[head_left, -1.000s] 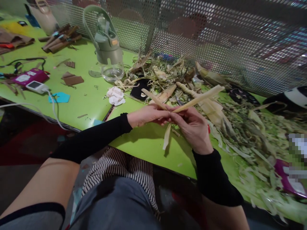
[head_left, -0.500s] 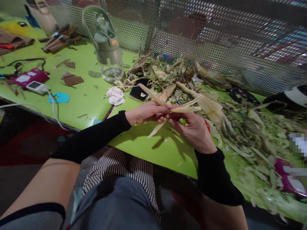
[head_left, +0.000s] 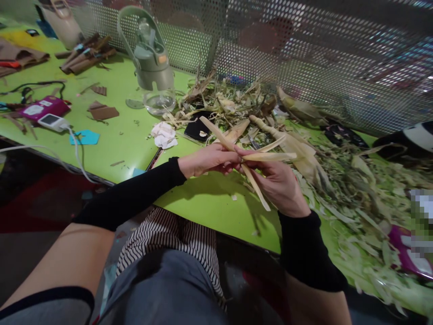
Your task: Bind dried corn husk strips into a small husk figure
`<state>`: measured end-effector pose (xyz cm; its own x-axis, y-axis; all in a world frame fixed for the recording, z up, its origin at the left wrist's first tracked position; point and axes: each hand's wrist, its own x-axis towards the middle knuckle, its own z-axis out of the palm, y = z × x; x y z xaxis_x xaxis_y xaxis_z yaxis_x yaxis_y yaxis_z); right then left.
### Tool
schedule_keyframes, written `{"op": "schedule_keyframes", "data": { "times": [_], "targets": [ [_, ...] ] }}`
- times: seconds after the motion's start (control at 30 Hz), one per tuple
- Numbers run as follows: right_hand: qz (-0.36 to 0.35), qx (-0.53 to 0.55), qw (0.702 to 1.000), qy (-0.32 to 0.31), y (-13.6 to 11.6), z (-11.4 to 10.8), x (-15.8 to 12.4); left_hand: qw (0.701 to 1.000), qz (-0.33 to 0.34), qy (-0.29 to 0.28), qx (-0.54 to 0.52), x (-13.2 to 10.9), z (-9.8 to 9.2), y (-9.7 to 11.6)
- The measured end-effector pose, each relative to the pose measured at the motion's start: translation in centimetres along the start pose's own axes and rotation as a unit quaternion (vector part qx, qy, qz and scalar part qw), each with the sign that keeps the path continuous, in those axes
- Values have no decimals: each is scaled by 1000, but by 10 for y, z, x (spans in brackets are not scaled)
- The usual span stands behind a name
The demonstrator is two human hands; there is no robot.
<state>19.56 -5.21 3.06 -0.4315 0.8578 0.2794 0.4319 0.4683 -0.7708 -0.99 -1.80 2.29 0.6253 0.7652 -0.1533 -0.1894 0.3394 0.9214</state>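
Both hands meet over the front of the green table (head_left: 199, 198). My left hand (head_left: 211, 159) is closed in a pinch on pale corn husk strips (head_left: 270, 156) where they cross. From the other side my right hand (head_left: 279, 185) grips the same strips, its fingers bent around the crossing. One strip points up and left, two reach out to the right, and one hangs down over my right hand. The fingertips overlap, so the crossing point is partly hidden. Just beyond lies a large dried husk (head_left: 291, 144) with a stalk.
Husk scraps (head_left: 365, 180) are heaped behind and to the right. A green-lidded water bottle (head_left: 154, 67) stands behind my left hand, near crumpled tissue (head_left: 164, 135). A perforated metal panel (head_left: 257, 45) borders the back. A white cable (head_left: 79, 155) hangs over the left edge.
The lower strip has swung from pointing down and left to pointing down and right, across my right hand. The right-hand strip sticks out farther. Both hands stay together in nearly the same place.
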Motion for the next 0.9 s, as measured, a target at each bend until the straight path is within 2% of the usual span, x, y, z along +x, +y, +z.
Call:
{"op": "schedule_keyframes", "data": {
  "times": [0.17, 0.37, 0.5, 0.63, 0.73, 0.9],
  "targets": [
    [33, 29, 998, 39, 4, 0, -4, 998, 7, -12, 55, -2, 2, 1],
    [98, 112, 988, 44, -1, 2, -4, 988, 30, -35, 150, -3, 2, -4],
    [130, 148, 977, 82, -8, 6, 1, 969, 105, -62, 213, -2, -2, -5],
    [136, 95, 977, 135, -12, 12, 2, 945, 161, -32, 282, -1, -2, -8],
    [119, 52, 977, 169, -10, 14, 2, 953, 155, -17, 260, 1, 1, -13],
    [102, 19, 980, 167, -5, 16, 1, 973, 133, -5, 190, 2, 7, -9]
  ]
}}
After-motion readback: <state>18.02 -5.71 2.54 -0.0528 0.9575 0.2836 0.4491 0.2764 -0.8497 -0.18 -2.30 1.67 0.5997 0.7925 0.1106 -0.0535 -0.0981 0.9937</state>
